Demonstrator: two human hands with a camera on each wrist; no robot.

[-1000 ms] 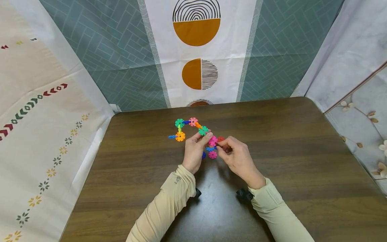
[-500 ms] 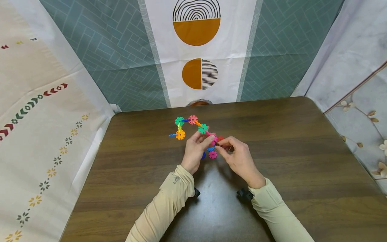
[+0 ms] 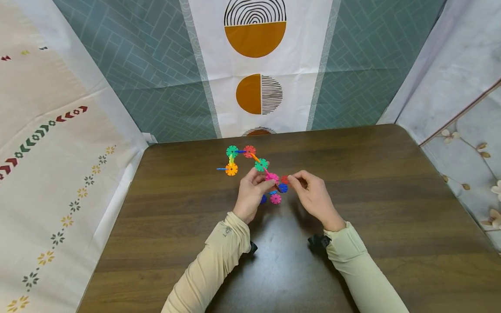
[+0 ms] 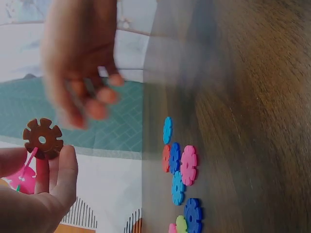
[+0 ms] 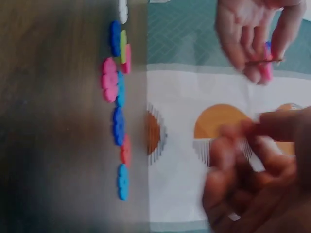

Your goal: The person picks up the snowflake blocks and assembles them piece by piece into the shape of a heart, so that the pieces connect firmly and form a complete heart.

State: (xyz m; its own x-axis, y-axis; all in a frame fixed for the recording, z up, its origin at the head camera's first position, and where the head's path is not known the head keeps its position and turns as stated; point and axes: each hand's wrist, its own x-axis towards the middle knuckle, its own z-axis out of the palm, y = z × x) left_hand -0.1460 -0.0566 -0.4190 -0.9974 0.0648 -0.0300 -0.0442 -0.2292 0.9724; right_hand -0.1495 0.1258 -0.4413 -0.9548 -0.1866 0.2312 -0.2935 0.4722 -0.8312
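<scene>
My left hand (image 3: 252, 194) holds one end of a chain of notched plastic discs raised above the table. In the left wrist view its thumb and fingers pinch a brown disc (image 4: 50, 132), slotted to a pink piece. From there the chain runs away to the left through a green disc (image 3: 261, 164), a red disc (image 3: 249, 151) and an orange disc (image 3: 231, 169). My right hand (image 3: 315, 198) is a short way to the right, apart from the brown disc. Its fingers are loosely bent with nothing visible between them, and it is blurred in both wrist views.
Several loose discs lie on the brown table (image 3: 372, 182) beneath the hands, among them a blue disc (image 3: 282, 188), a pink disc (image 3: 275, 198) and a light blue disc (image 4: 167, 130). Patterned cloths hang behind the table's far edge and at both sides.
My right hand has let go of the brown disc and drawn off to the right, revealing a blue disc on the table. The chain in my left hand has shifted slightly up and left.
</scene>
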